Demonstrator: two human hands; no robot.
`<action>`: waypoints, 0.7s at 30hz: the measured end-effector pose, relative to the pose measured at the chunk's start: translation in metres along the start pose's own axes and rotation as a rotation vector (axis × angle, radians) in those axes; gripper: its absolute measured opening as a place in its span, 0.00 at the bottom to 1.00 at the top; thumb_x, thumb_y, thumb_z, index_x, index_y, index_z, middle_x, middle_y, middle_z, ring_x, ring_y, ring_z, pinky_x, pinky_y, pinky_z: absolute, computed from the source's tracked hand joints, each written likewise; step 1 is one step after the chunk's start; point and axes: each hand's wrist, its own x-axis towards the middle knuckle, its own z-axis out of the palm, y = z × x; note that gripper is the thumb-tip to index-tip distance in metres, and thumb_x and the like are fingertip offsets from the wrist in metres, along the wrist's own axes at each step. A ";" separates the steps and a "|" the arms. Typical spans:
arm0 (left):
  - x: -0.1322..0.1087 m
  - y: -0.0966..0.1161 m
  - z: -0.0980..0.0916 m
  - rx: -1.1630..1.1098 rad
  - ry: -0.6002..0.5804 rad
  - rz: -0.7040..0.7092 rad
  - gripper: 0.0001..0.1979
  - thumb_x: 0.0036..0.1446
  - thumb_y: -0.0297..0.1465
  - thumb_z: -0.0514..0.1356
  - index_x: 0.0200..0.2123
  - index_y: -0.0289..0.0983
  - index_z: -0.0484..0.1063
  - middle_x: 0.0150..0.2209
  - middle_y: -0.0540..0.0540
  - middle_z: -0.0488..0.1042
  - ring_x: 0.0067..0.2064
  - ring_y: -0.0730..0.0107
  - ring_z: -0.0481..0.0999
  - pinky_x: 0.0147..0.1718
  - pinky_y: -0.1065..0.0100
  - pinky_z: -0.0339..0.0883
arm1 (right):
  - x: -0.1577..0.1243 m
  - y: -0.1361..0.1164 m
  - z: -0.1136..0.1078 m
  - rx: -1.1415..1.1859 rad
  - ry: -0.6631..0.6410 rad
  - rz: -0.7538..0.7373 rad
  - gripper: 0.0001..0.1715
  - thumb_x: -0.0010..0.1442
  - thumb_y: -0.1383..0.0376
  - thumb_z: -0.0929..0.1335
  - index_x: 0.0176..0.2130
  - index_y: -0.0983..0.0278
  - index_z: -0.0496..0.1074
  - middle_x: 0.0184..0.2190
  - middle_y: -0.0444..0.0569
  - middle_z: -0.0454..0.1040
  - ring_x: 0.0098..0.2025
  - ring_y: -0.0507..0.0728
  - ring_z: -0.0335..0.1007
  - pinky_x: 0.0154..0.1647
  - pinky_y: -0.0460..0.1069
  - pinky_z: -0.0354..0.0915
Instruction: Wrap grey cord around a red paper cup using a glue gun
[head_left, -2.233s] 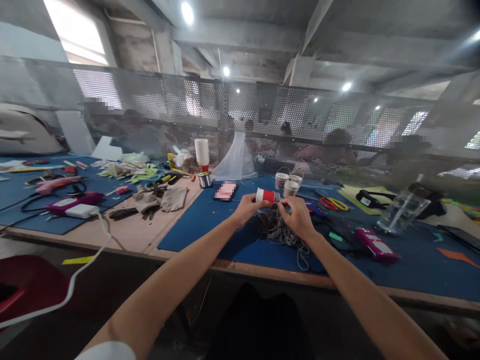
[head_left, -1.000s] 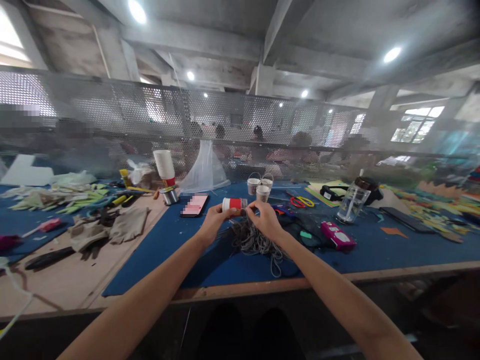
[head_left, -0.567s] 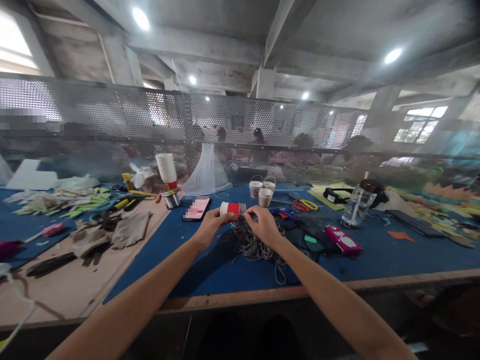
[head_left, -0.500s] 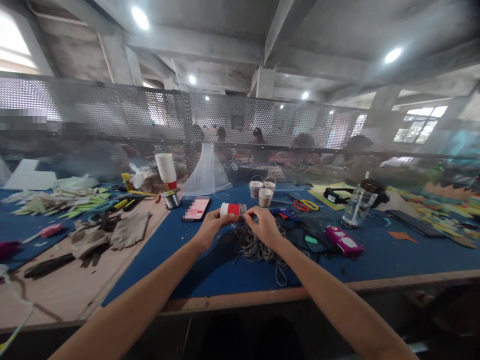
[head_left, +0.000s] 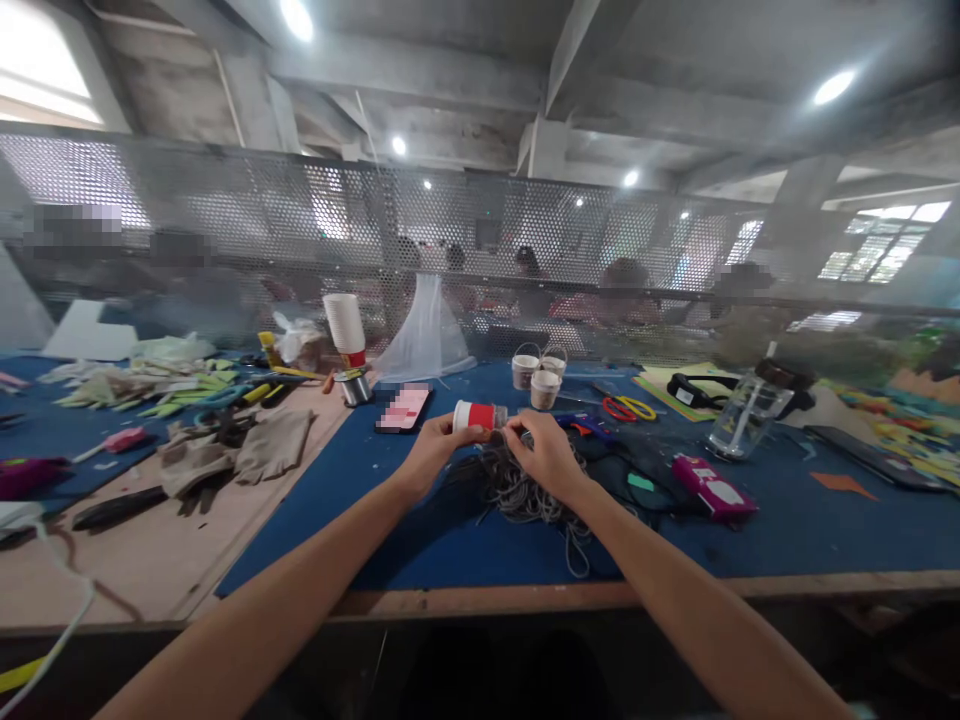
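Observation:
My left hand (head_left: 433, 448) is closed round a small red-and-white paper cup (head_left: 475, 415), held on its side above the blue mat (head_left: 420, 540). My right hand (head_left: 546, 452) pinches at the cup's right end, fingers pressed together; what they pinch is too small to make out. Under both hands lies a tangled heap of grey cord (head_left: 534, 492), with one loop trailing toward the table's front edge.
Three small cups with wire handles (head_left: 538, 372) stand behind the hands. A phone (head_left: 405, 408), a stack of paper cups (head_left: 343, 328), red and yellow scissors (head_left: 628, 408), a clear jar (head_left: 744, 418), a magenta tool (head_left: 714, 488) and gloves (head_left: 247, 450) lie around. People sit behind a perforated screen (head_left: 480, 240).
Both hands stay on the cup over the cord heap. The camera has swung to the right and then settled; the hands' grip looks the same.

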 end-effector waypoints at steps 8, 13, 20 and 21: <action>-0.002 -0.002 0.001 0.000 -0.019 0.016 0.14 0.50 0.35 0.68 0.39 0.33 0.80 0.37 0.40 0.83 0.40 0.59 0.81 0.49 0.60 0.69 | -0.003 -0.001 -0.002 0.008 0.003 -0.015 0.07 0.66 0.63 0.64 0.36 0.62 0.70 0.32 0.48 0.74 0.37 0.57 0.69 0.43 0.51 0.62; -0.002 -0.002 0.001 -0.008 -0.016 0.017 0.13 0.50 0.35 0.68 0.37 0.34 0.80 0.37 0.41 0.83 0.40 0.60 0.80 0.47 0.62 0.69 | -0.004 -0.001 -0.002 0.008 0.013 -0.004 0.07 0.66 0.63 0.65 0.36 0.62 0.70 0.32 0.49 0.74 0.37 0.57 0.70 0.43 0.51 0.62; -0.003 0.000 0.002 -0.021 -0.017 0.013 0.12 0.50 0.35 0.68 0.37 0.34 0.80 0.37 0.40 0.82 0.39 0.60 0.80 0.46 0.62 0.69 | -0.003 -0.003 -0.004 0.034 0.027 0.011 0.07 0.66 0.63 0.65 0.35 0.62 0.70 0.32 0.48 0.75 0.37 0.57 0.70 0.42 0.51 0.62; -0.003 0.001 0.002 -0.023 -0.015 0.009 0.12 0.50 0.35 0.68 0.36 0.34 0.80 0.37 0.41 0.82 0.39 0.60 0.80 0.46 0.62 0.69 | -0.003 -0.004 -0.004 0.038 0.026 0.013 0.07 0.66 0.63 0.64 0.35 0.62 0.70 0.32 0.48 0.75 0.37 0.57 0.70 0.42 0.51 0.62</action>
